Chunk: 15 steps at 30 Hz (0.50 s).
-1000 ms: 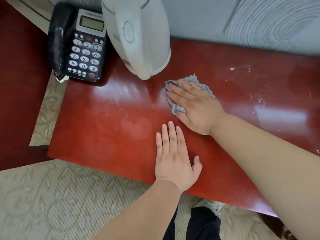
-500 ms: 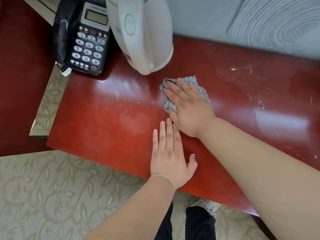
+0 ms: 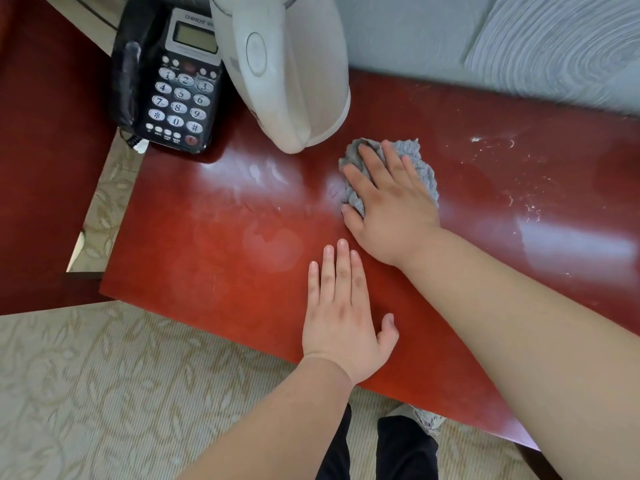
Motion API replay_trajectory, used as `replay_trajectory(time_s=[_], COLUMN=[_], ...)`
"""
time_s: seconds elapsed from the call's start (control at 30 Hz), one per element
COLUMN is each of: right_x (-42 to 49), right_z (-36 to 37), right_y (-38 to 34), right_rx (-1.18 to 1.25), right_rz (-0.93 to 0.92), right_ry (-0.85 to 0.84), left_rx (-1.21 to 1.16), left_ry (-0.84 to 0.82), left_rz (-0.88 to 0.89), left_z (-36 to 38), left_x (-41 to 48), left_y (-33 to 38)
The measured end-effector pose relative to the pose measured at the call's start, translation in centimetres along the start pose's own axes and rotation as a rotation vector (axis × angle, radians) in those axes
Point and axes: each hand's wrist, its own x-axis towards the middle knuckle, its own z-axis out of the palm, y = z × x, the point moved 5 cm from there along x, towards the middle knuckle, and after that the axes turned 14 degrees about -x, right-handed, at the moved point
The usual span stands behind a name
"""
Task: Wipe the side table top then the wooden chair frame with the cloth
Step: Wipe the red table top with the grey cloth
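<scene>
We've got the grey cloth [image 3: 417, 157] wadded under our right grip [image 3: 391, 202], fingers flat and pressing, nothing pinched. It sits near the tabletop's [image 3: 207, 258] back edge, just beside the kettle [image 3: 284, 71]. Left grip [image 3: 343, 317] rests flat by the front edge. Best bet imo: even pressure, overlapping strokes toward the white specks [image 3: 502, 147] on the right. The wad's long axis roughly follows the back edge, with no real pointing end.

Grey cloth [image 3: 420, 168] bunched flat on glossy red side table top [image 3: 214, 258], near kettle-side back edge.
</scene>
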Motion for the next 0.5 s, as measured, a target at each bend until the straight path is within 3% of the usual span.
replay_trajectory(time_s=[0.23, 0.5], right_x=[-2.7, 0.5], right_z=[0.1, 0.0], right_y=[0.7, -0.3], right_rx=[-0.029, 0.0], right_rz=[-0.028, 0.016], right_ry=[0.027, 0.015], left_rx=[-0.005, -0.024], left_ry=[0.0, 0.0], left_rz=[0.012, 0.012], left_z=[0.0, 0.1], left_x=[0.0, 0.0], left_y=[0.1, 0.0])
